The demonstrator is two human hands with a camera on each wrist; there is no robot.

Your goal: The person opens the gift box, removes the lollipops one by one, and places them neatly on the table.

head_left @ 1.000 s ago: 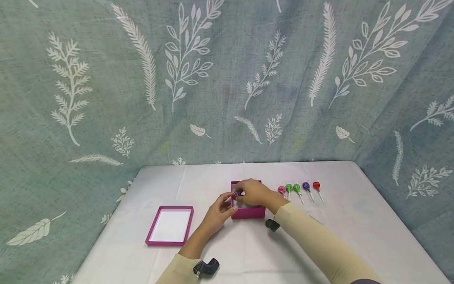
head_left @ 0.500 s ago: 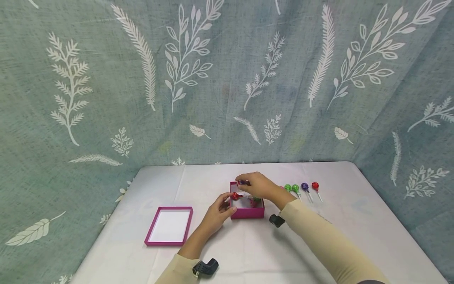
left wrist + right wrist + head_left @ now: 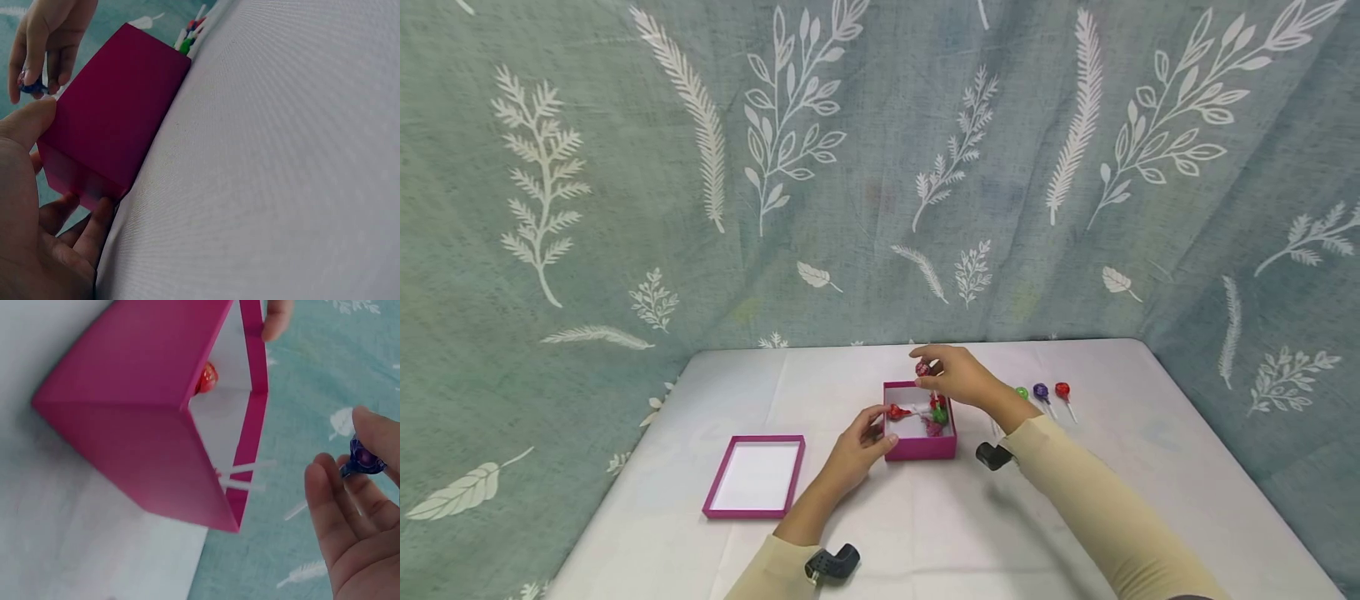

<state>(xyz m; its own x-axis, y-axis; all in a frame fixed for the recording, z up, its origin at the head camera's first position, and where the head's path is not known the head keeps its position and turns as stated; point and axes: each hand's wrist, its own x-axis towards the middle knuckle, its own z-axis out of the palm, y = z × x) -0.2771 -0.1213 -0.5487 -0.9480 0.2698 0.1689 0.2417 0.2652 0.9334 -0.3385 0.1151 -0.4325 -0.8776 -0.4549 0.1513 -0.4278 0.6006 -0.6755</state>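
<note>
My right hand (image 3: 958, 375) is raised over the far right part of a magenta box (image 3: 921, 450) and pinches a purple-wrapped lollipop (image 3: 365, 457) between thumb and fingers. Its white stick points down in the head view. With thumb and fingers, my left hand (image 3: 850, 450) grips the box at its near left corner. Inside lie a red lollipop (image 3: 896, 412) at the left, and a green lollipop (image 3: 939, 414), a pink lollipop (image 3: 933, 427) and another red one grouped at the right. Two white sticks (image 3: 250, 467) poke past the rim in the right wrist view.
A magenta-rimmed lid (image 3: 754, 475) with a white inside lies to the left of the box. Right of the box, a green lollipop (image 3: 1021, 392), a purple lollipop (image 3: 1041, 391) and a red lollipop (image 3: 1063, 390) lie in a row, partly behind my right arm. A patterned cloth (image 3: 850, 167) hangs behind the table.
My right hand has risen out of the box with the purple lollipop, moving back and to the right. The lollipops inside have come into sight. My left hand has stayed at the box.
</note>
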